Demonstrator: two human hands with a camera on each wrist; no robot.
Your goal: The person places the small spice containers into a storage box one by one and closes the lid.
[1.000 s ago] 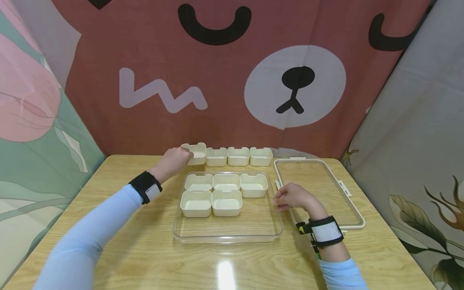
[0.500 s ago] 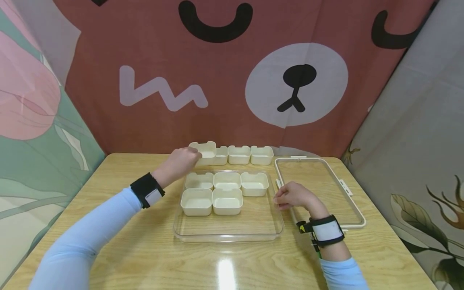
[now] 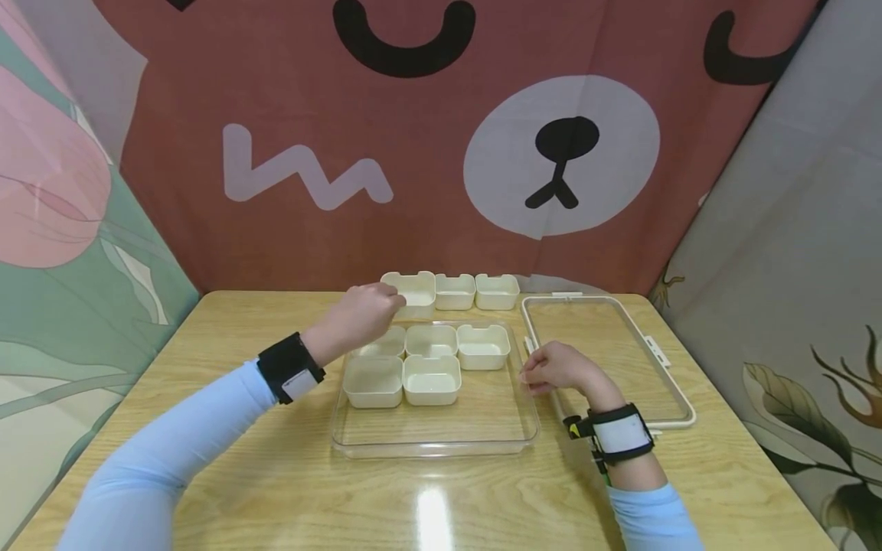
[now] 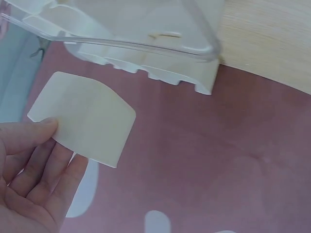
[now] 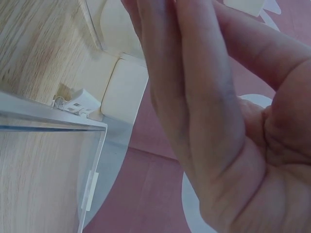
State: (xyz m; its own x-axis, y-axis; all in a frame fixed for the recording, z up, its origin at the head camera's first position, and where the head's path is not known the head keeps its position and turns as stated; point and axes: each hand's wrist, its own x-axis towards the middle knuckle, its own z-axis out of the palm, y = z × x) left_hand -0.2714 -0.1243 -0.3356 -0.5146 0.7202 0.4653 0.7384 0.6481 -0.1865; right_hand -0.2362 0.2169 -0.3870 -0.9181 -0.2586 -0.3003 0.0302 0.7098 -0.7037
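Observation:
My left hand pinches a small cream plastic box by its left side, thumb on one face and fingers on the other. The box is raised at the back of the table, overlapping the left end of a row of like boxes. Nearer me lies a clear rectangular tray, holding three cream boxes at its back and two in front of them. At the tray's right wall is my right hand, its fingers long and relaxed in the right wrist view, with nothing seen in them.
A clear lid with a white rim and side clips lies flat to the right of the tray, partly under my right hand. Behind the table's far edge hangs a printed bear curtain. Bare wood shows in front of the tray.
My left hand has carried the box rightward along the back row, where it now covers the box at the left end. The right hand has stayed by the tray.

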